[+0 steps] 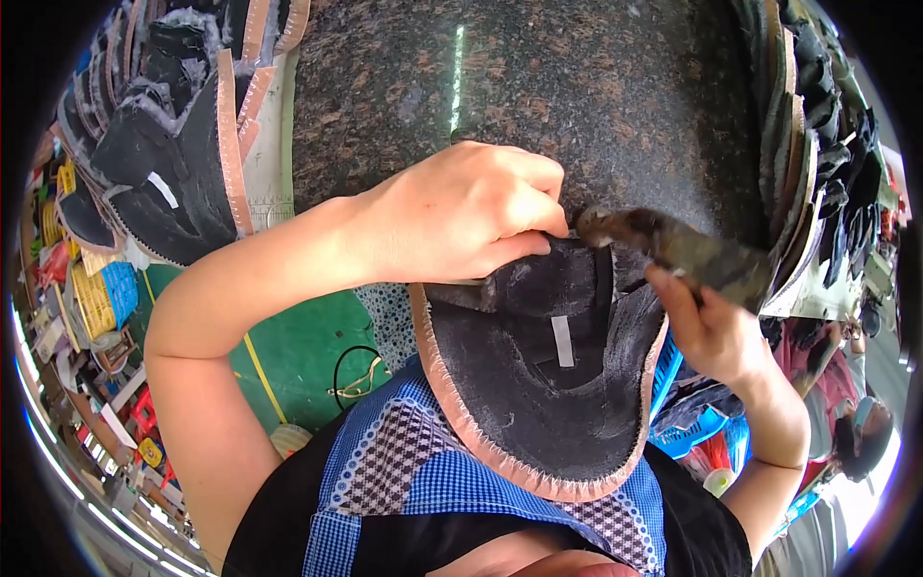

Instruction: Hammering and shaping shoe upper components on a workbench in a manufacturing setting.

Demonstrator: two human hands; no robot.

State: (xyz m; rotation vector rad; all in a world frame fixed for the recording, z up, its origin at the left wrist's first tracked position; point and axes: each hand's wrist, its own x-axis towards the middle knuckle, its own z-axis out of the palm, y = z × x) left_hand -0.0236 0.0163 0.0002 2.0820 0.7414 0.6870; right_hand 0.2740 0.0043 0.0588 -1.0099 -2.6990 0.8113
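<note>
A black shoe upper, its curved tan edge stitched in zigzag and a small white label inside, hangs over the table's near edge toward my apron. My left hand is closed, its fingers pinching the upper's top edge against the edge of the dark speckled stone slab. In my right hand is a worn, dark hammer, gripped from below, blurred by motion. The hammer's rounded end is just right of my left fingertips, over the upper's top edge. My right hand hides the handle.
Stacked black uppers with tan edges lie at the left of the slab, with more piled uppers at the right. A blue plastic basket stands below on the right. Cables lie over the green floor. Another person is at the far right.
</note>
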